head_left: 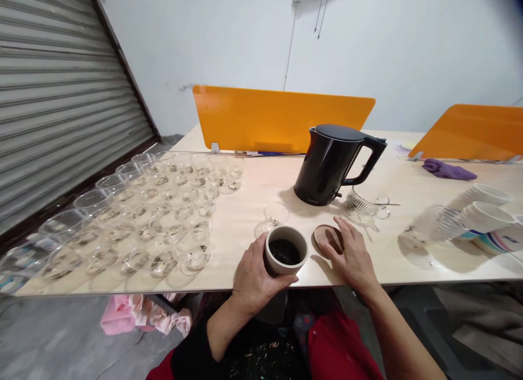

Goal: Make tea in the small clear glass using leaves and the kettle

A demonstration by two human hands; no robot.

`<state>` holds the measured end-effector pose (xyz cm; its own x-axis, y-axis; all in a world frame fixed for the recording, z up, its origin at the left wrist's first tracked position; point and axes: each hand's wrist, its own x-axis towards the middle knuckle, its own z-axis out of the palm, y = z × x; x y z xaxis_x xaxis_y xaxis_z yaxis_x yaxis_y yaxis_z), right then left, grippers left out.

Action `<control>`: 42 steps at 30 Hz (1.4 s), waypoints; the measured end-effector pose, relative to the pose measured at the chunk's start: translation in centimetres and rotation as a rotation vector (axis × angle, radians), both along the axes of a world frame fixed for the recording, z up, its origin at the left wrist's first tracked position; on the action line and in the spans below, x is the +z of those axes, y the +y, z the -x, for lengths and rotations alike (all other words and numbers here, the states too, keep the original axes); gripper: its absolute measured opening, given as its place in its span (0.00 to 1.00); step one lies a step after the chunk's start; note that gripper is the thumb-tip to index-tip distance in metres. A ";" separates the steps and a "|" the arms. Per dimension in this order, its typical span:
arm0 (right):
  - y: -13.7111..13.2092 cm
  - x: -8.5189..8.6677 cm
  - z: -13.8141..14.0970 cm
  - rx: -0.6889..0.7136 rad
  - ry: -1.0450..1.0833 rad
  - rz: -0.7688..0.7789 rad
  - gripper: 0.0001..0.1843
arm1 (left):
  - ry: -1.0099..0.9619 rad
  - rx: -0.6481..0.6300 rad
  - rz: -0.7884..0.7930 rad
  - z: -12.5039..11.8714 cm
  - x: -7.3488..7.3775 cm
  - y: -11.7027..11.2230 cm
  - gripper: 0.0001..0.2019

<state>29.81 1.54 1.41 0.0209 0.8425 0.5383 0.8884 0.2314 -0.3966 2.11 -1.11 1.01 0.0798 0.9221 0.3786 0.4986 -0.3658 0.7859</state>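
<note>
My left hand is wrapped around a light grey jar near the table's front edge. Dark, loose tea leaves show inside its round mouth. Beside it, my right hand grips a round brown lid at the table surface, thumb across its face and fingers along its far right edge. Just behind the jar stands a clear plastic cup with a few dark bits in its bottom. Farther back, a black electric kettle has its handle toward the right.
Rows of clear cups with dark bits cover the table's left side. A ribbed glass cup sits near the kettle. Stacked cups lie at right, near a purple cloth. Orange dividers stand along the back.
</note>
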 end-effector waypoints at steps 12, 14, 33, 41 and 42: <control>0.9 2.8 3.5 0.048 0.043 -0.291 0.24 | -0.025 -0.025 -0.020 0.3 0.4 -0.1 0.49; 1.6 2.6 3.9 0.035 0.049 -0.295 0.22 | -0.018 -0.025 -0.020 0.3 0.4 -0.1 0.49; -5.9 1.0 4.0 0.434 -0.270 0.192 0.44 | -0.006 0.020 -0.037 0.2 0.2 -0.3 0.48; -3.4 4.5 3.5 0.364 0.011 0.011 0.42 | 0.004 0.016 -0.002 0.3 0.0 -0.2 0.50; -3.0 5.6 4.2 0.393 -0.014 -0.011 0.45 | 0.004 0.017 0.000 0.3 0.0 -0.2 0.50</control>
